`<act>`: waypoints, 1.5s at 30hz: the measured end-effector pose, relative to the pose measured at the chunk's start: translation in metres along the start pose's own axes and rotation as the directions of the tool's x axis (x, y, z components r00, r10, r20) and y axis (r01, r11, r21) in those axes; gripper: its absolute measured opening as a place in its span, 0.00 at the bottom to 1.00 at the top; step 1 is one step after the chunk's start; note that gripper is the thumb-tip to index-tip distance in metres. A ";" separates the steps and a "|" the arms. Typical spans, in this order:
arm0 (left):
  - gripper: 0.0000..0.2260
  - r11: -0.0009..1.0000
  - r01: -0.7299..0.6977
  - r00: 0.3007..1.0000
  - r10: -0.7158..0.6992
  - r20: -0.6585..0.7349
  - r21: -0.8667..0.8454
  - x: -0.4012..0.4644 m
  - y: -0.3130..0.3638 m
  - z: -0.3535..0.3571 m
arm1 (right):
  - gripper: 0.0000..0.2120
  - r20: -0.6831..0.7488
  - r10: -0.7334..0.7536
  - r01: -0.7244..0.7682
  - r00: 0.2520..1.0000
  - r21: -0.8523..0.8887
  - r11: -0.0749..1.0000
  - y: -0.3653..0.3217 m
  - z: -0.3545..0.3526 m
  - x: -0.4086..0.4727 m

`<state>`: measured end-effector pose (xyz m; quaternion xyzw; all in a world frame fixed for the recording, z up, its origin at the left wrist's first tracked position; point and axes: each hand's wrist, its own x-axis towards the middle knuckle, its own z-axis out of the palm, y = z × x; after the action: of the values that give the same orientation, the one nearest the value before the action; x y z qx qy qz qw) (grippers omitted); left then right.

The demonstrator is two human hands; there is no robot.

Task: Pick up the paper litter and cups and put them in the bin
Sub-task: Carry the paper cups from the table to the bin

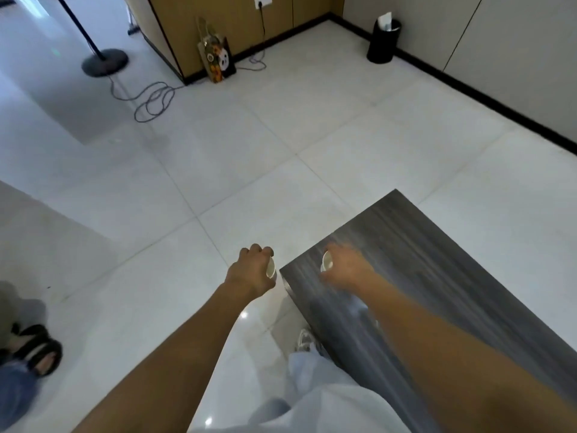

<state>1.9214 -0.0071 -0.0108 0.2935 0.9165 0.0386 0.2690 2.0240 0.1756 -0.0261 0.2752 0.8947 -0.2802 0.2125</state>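
Observation:
My left hand [251, 270] grips a small white paper cup [271, 269], its fingers curled round it, out over the floor just left of the table corner. My right hand [346, 268] grips a second white cup [327, 260] above the near end of the dark grey wood-grain table [437, 260]. Only the open rims of both cups show past my fingers. The black bin [381, 45] stands far off by the right wall, with white paper sticking out of its top.
White tiled floor lies between me and the bin. A loose cable [153, 101] coils on the floor at the far left near a black round stand base [104, 61]. A patterned bag [218, 62] leans on a wooden cabinet. Another person's sandalled foot [37, 348] is at the lower left.

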 end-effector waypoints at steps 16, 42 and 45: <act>0.27 0.998 -0.056 0.998 0.056 -0.002 -0.004 0.289 -0.125 -0.197 | 0.25 -0.079 0.061 -0.060 0.995 0.021 0.998 -0.158 -0.132 0.286; 0.26 0.920 -0.373 0.926 0.360 0.115 0.119 0.801 0.018 -0.451 | 0.27 -0.133 0.348 -0.315 0.928 0.222 0.923 -0.129 -0.444 0.692; 0.26 0.911 -0.391 0.918 0.378 0.116 0.127 0.861 0.051 -0.482 | 0.27 -0.147 0.343 -0.305 0.928 0.229 0.924 -0.115 -0.498 0.741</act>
<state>1.1107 0.5580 0.0064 0.4888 0.8281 0.0099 0.2744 1.2795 0.6807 -0.0029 0.4647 0.8192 -0.3039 0.1432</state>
